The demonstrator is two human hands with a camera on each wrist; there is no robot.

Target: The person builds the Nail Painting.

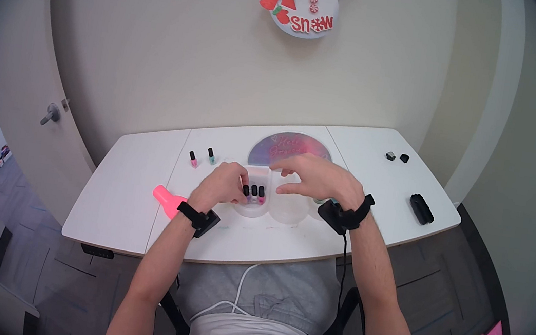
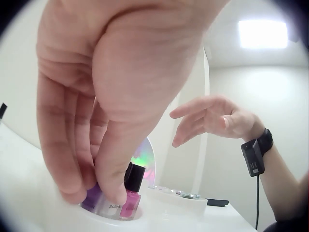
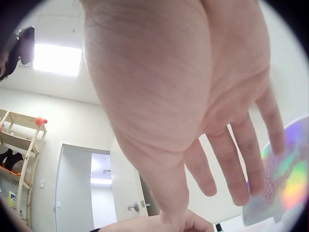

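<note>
A translucent white container (image 1: 287, 214) stands at the table's middle, several black-capped nail polish bottles (image 1: 254, 191) upright in its left part. My left hand (image 1: 223, 184) reaches in at the left end of the row. In the left wrist view, the thumb and fingers of my left hand (image 2: 111, 106) pinch a bottle beside a pink one (image 2: 129, 205); the fingers partly hide which bottle it is. My right hand (image 1: 318, 178) hovers over the container's right part, its fingers spread and relaxed, holding nothing, as the right wrist view of the hand (image 3: 193, 106) also shows.
Pink (image 1: 194, 160) and teal (image 1: 212, 157) polish bottles stand at the back left. A pink object (image 1: 168, 201) lies left of my left hand. Behind the container is an iridescent oval plate (image 1: 285, 144). Two small dark items (image 1: 404, 158) and a black case (image 1: 422, 209) sit at right.
</note>
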